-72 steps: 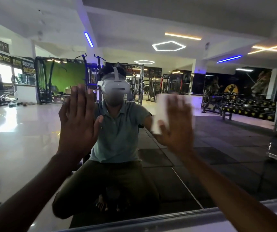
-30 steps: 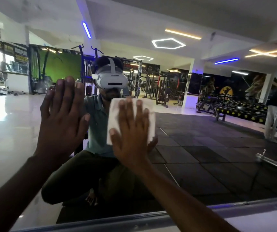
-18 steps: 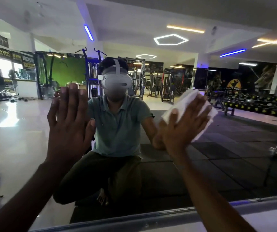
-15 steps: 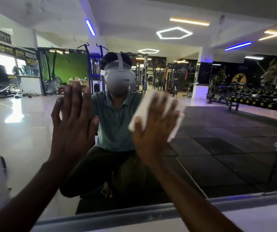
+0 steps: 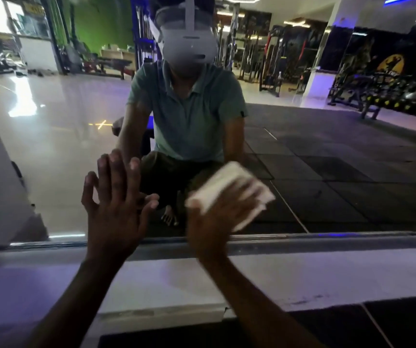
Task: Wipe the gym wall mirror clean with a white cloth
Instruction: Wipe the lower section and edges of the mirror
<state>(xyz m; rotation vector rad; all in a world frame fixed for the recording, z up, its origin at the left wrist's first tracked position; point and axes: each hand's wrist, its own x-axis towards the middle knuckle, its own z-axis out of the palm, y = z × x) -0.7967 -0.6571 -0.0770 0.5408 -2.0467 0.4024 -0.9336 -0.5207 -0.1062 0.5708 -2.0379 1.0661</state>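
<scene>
Dim, bluish picture; window glare on the floor point(image 5: 23, 96), motion-blurred cloth point(image 5: 229, 189), bowed edges.

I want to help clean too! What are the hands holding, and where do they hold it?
The right hand presses the white cloth flat against the mirror, fingers spread over its middle. The left hand holds nothing.

Left hand point(image 5: 116, 212) flat on mirror point(image 5: 327, 151), cloth point(image 5: 229, 190) under right hand point(image 5: 214, 222) beside it

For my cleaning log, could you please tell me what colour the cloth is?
White: the cloth under the right hand, seen in the head view.
</scene>
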